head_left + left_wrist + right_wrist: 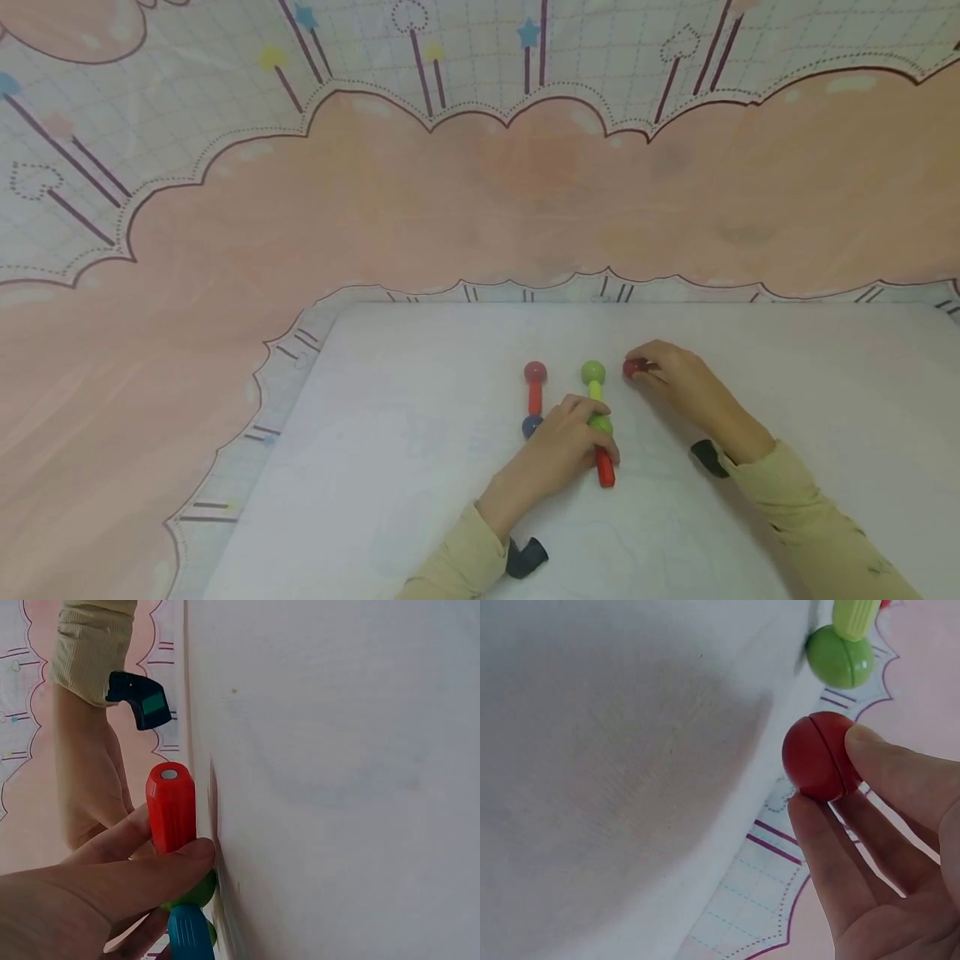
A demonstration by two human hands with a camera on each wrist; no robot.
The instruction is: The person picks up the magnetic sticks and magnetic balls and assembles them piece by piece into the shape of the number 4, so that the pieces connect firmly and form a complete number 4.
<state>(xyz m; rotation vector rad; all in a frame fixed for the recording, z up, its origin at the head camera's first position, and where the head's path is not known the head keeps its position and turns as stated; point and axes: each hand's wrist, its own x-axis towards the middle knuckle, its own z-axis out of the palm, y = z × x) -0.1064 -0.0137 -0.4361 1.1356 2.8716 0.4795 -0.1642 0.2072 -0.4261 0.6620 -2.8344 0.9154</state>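
My right hand [682, 383] pinches a red ball [814, 756] between thumb and fingertips, close over the white table and right of a green ball [593, 372]. That ball caps a yellow-green rod [596, 392], which runs down to a second green ball [601, 426]. Below it extends a red rod [171, 814] with a small silvery disc in its end. Thumb and fingers of my left hand [558, 446] grip this rod beside the green ball. A blue rod [189, 934] shows at that ball in the left wrist view; from the head it is hidden under the hand.
Left of the green piece lies a red ball [536, 372] on a red rod [535, 398], with a blue ball [532, 427] at its lower end, partly behind my left hand. The white table [360, 417] ends at a patterned pink cloth [480, 200].
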